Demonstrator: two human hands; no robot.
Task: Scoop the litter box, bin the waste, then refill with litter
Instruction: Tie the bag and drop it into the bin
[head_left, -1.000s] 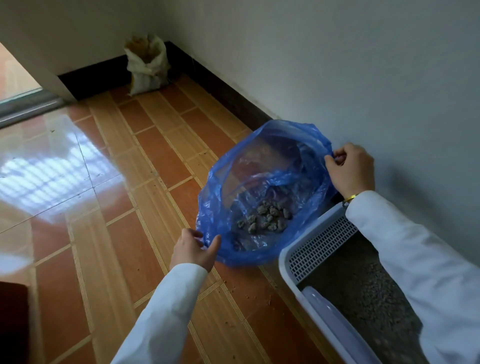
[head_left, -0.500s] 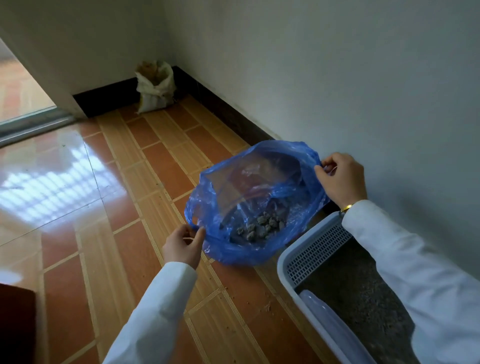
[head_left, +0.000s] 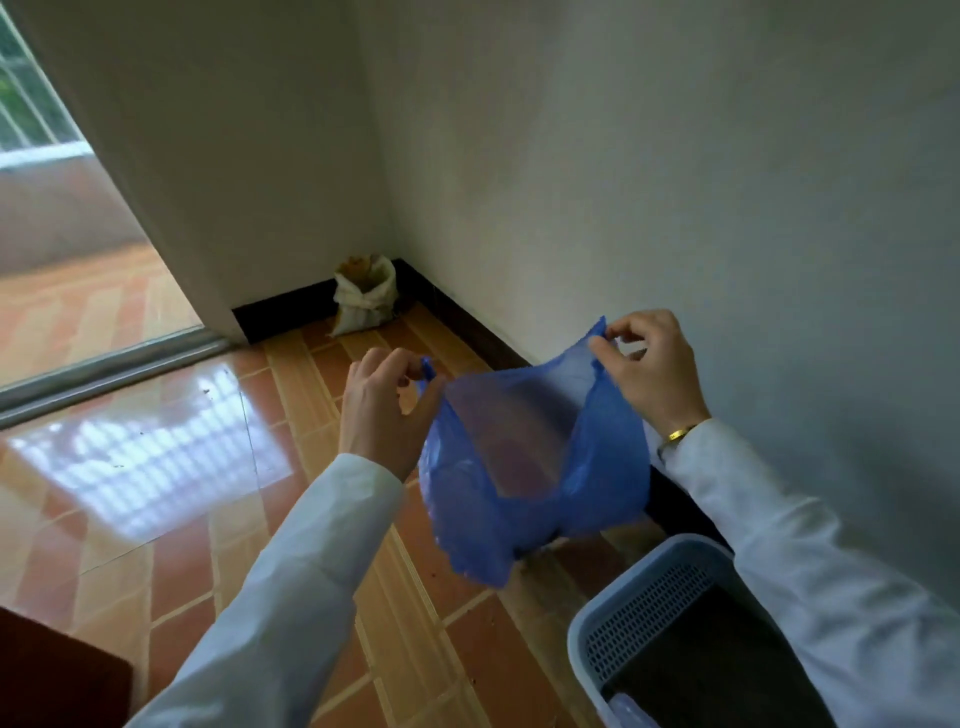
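Note:
A blue plastic bag (head_left: 524, 483) hangs in the air above the tiled floor, stretched between both hands. My left hand (head_left: 382, 402) pinches its left handle loop. My right hand (head_left: 652, 369) pinches the right top edge, close to the wall. The bag sags at the bottom; the waste clumps inside are not visible from this angle. The pale litter box (head_left: 592, 623), with a perforated shelf and dark litter inside, sits at the lower right under my right sleeve.
A white sack (head_left: 363, 296) with its top rolled open stands in the far corner against the dark skirting. A sliding-door track (head_left: 104, 371) runs at the left. A dark brown object (head_left: 57, 675) fills the lower-left corner. The white wall is just right of the bag.
Both hands have lifted the bag off the floor by its top edges, drawing the mouth narrower. The camera has tilted up, showing more wall and the doorway.

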